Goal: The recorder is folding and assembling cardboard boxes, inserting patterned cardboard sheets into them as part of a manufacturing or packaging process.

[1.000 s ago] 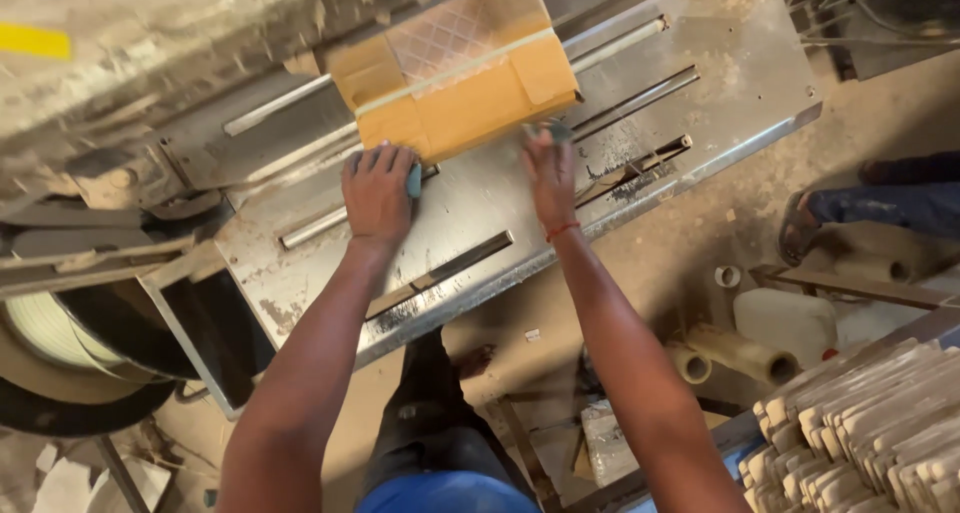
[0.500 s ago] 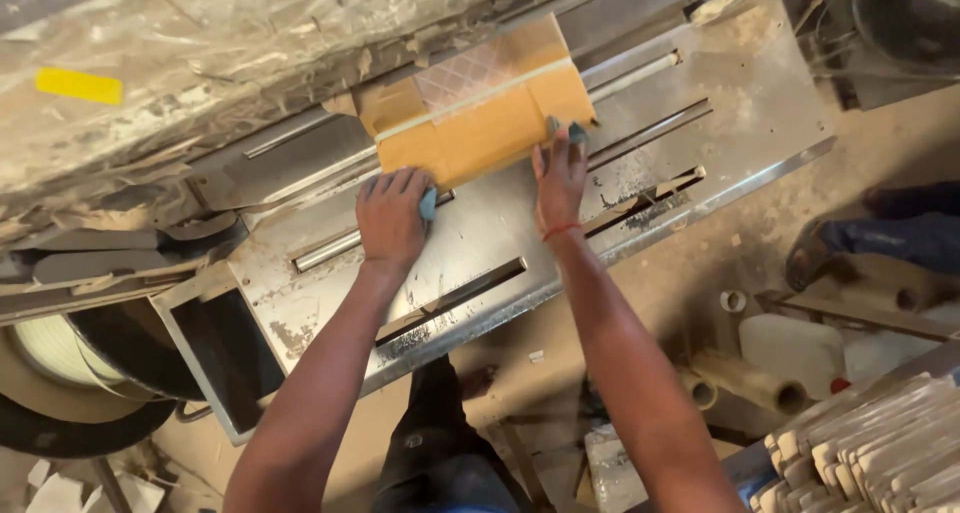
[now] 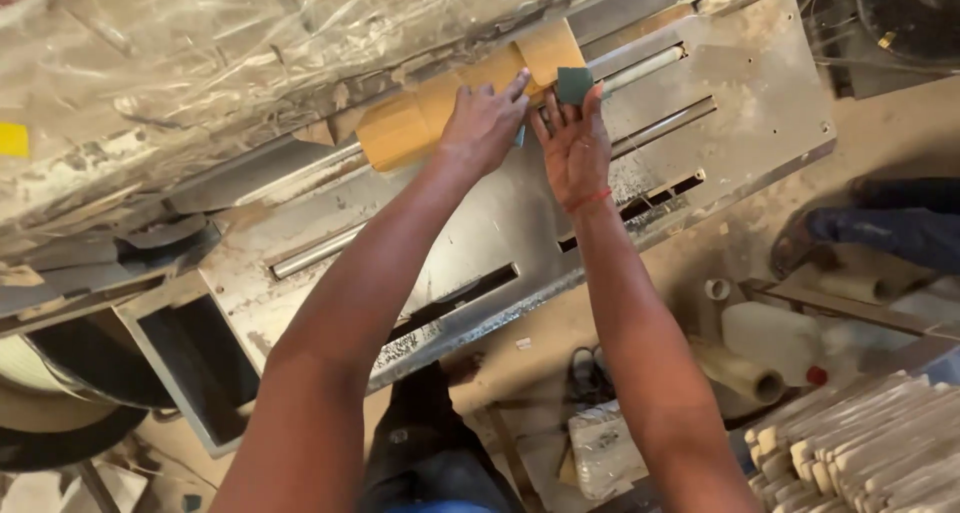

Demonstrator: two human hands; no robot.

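Note:
A tan cardboard sheet [image 3: 420,123] lies on the grey metal machine table [image 3: 740,83], most of it tucked under a part covered in clear plastic [image 3: 300,43]. My left hand [image 3: 485,123] rests flat on the sheet's near edge, fingers spread. Beside it my right hand [image 3: 572,145] lies flat on the table, and its fingertips touch a small dark green square piece [image 3: 574,83]. A sliver of something teal shows between the two hands. Neither hand grips anything.
The table has long slots [image 3: 640,188] and a metal rod [image 3: 640,70]. Below right are a stack of flat pale pieces [image 3: 870,443], a white jug [image 3: 770,338], tubes and a bag. Another person's leg and shoe [image 3: 880,228] are at the right. A large reel [image 3: 50,393] sits at the lower left.
Both hands have slid forward and closer together, pushing the cardboard further under the plastic-covered part, so less of it shows. The green piece now sits at my right fingertips.

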